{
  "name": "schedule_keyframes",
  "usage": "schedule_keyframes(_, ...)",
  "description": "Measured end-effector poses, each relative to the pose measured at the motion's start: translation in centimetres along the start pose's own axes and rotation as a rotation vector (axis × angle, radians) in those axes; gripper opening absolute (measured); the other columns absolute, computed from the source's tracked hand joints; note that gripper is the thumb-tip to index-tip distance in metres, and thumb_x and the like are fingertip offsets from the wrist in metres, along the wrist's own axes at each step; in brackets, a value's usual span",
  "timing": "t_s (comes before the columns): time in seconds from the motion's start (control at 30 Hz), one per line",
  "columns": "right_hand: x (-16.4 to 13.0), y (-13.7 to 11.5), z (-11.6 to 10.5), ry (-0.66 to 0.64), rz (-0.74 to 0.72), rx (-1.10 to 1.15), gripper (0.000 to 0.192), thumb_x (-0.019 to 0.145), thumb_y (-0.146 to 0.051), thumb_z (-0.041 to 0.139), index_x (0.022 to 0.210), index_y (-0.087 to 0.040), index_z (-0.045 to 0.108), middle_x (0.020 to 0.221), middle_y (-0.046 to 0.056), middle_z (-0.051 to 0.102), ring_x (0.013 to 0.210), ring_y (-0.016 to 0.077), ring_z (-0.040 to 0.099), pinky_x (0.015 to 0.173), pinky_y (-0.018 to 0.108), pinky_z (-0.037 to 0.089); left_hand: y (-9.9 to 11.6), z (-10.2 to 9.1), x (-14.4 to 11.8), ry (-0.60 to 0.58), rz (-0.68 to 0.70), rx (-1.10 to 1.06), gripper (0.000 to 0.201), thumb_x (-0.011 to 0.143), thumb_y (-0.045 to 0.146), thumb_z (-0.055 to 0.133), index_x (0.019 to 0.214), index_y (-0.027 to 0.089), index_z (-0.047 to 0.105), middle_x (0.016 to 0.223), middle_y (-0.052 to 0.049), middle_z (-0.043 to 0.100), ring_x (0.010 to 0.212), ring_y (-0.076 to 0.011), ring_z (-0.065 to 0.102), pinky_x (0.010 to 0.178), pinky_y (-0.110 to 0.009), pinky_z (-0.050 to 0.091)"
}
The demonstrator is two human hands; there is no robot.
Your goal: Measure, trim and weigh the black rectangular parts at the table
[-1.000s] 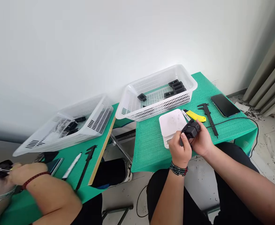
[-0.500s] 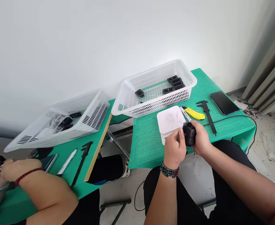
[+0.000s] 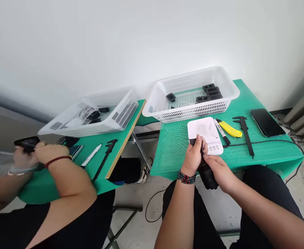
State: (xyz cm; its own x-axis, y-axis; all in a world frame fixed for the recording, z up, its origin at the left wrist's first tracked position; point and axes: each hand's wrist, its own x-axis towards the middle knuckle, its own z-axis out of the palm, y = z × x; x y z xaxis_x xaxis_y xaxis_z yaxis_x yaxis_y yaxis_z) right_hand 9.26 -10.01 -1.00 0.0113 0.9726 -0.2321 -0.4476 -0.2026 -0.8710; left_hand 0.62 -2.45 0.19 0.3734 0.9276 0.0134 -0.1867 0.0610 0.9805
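Both of my hands are around a black plastic part [image 3: 208, 176], held above my lap at the front edge of the green-covered table. My left hand [image 3: 194, 156] is closed on its upper end, thumb pointing up. Lower down, my right hand [image 3: 218, 172] pinches its side near the middle. The part's thicker, rounded end hangs down toward me; fingers hide much of the upper end. Just behind my hands lies a white digital scale [image 3: 203, 128] with dark smudges on its plate. Beside it are a black-capped marker [image 3: 221, 131] and a yellow utility knife [image 3: 230, 129].
Right of the knife are a black caliper [image 3: 246, 135] and a phone [image 3: 267, 122]. A white basket [image 3: 190, 112] with several black parts stands behind the scale. At left, a co-worker's hands [image 3: 41, 154] hold a dark piece near another basket [image 3: 89, 129], a marker [image 3: 92, 155] and a caliper [image 3: 105, 159].
My view has swung left. The black part has been tipped so its thick end points down, and my right hand has shifted its grip. The co-worker's hands have risen.
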Motion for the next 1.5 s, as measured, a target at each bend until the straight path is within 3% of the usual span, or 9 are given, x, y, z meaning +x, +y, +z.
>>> schedule_keyframes(0.1, 0.7, -0.7, -0.7, 0.103, -0.016, 0.095, 0.04, 0.072, -0.054, 0.084, 0.064, -0.02, 0.065, 0.062, -0.002, 0.061, 0.061, 0.0142, 0.05, 0.057, 0.026, 0.041, 0.0, 0.3, 0.1, 0.138, 0.046, -0.094, 0.068, 0.085, 0.089, 0.044, 0.066, 0.024, 0.037, 0.057, 0.005, 0.035, 0.051, -0.011, 0.034, 0.049, -0.027, 0.033)
schedule_keyframes(0.2, 1.9, -1.6, -2.0, 0.341, -0.017, 0.184, 0.029, 0.071, -0.046, 0.086, 0.074, -0.022, 0.07, 0.069, -0.002, 0.069, 0.067, 0.0167, 0.059, 0.06, 0.027, 0.048, 0.1, 0.2, -0.1, 0.239, 0.134, -0.111, 0.066, 0.088, 0.087, 0.041, 0.067, 0.025, 0.036, 0.058, 0.004, 0.035, 0.051, -0.0119, 0.035, 0.049, -0.028, 0.035)
schedule_keyframes(0.3, 3.2, -2.5, -3.7, 0.566, -0.028, 0.227, 0.023, 0.075, -0.041, 0.082, 0.082, -0.023, 0.07, 0.073, -0.004, 0.07, 0.069, 0.0168, 0.063, 0.06, 0.027, 0.052, 0.1, 0.0, -0.4, 0.169, 0.203, -0.114, 0.063, 0.09, 0.083, 0.043, 0.067, 0.025, 0.037, 0.058, 0.004, 0.033, 0.049, -0.0124, 0.034, 0.049, -0.029, 0.035)
schedule_keyframes(0.5, 3.7, -3.5, -4.0, 0.68, -0.118, 0.193, 0.024, 0.072, -0.042, 0.079, 0.082, -0.022, 0.07, 0.085, -0.002, 0.073, 0.085, 0.0189, 0.066, 0.072, 0.029, 0.053, -0.3, 0.5, -1.1, -0.008, 0.317, 0.28, 0.061, 0.095, 0.074, 0.047, 0.063, 0.023, 0.045, 0.06, 0.002, 0.042, 0.057, -0.0139, 0.042, 0.056, -0.03, 0.038)
schedule_keyframes(0.7, 2.7, -2.7, -2.7, 0.487, -0.135, 0.063, 0.036, 0.068, -0.056, 0.078, 0.071, -0.022, 0.066, 0.071, -0.002, 0.064, 0.073, 0.0183, 0.056, 0.067, 0.03, 0.046, -1.9, 2.6, -0.9, 0.28, 0.33, 0.57, 0.046, 0.098, 0.056, 0.052, 0.068, 0.022, 0.044, 0.059, 0.003, 0.044, 0.059, -0.0137, 0.041, 0.059, -0.028, 0.032)
schedule_keyframes(0.77, 2.5, -2.7, -2.9, 0.387, -0.14, 0.008, 0.038, 0.07, -0.058, 0.077, 0.066, -0.023, 0.062, 0.065, -0.003, 0.058, 0.068, 0.0168, 0.051, 0.063, 0.029, 0.042, -2.1, 2.8, -0.9, 0.307, 0.336, 0.63, 0.044, 0.099, 0.051, 0.05, 0.067, 0.023, 0.041, 0.058, 0.003, 0.042, 0.057, -0.0137, 0.04, 0.058, -0.029, 0.03)
schedule_keyframes(1.07, 1.2, -3.8, -3.2, 0.0, -0.069, -0.165, 0.056, 0.076, -0.071, 0.071, 0.06, -0.021, 0.051, 0.059, -0.003, 0.044, 0.062, 0.0135, 0.038, 0.057, 0.028, 0.034, -0.7, 2.7, -1.9, 0.227, 0.325, 0.544, 0.048, 0.103, 0.049, 0.044, 0.065, 0.023, 0.034, 0.057, 0.005, 0.034, 0.056, -0.0128, 0.034, 0.057, -0.029, 0.028)
schedule_keyframes(1.3, 1.1, -4.1, -3.0, -0.076, -0.051, -0.231, 0.047, 0.081, -0.064, 0.067, 0.068, -0.019, 0.061, 0.066, -0.001, 0.053, 0.066, 0.015, 0.043, 0.06, 0.028, 0.039, -0.4, 2.4, -1.6, 0.127, 0.095, 0.393, 0.052, 0.098, 0.061, 0.05, 0.065, 0.02, 0.047, 0.062, 0.002, 0.048, 0.063, -0.0138, 0.043, 0.063, -0.029, 0.037)
schedule_keyframes(1.5, 1.3, -4.3, -3.3, -0.104, -0.029, -0.24, 0.033, 0.079, -0.047, 0.064, 0.06, -0.021, 0.059, 0.063, -0.001, 0.053, 0.067, 0.016, 0.045, 0.066, 0.029, 0.04, -0.3, 2.6, -1.3, 0.082, 0.056, 0.323, 0.056, 0.094, 0.067, 0.052, 0.065, 0.019, 0.05, 0.064, 0.002, 0.048, 0.066, -0.014, 0.043, 0.065, -0.029, 0.039)
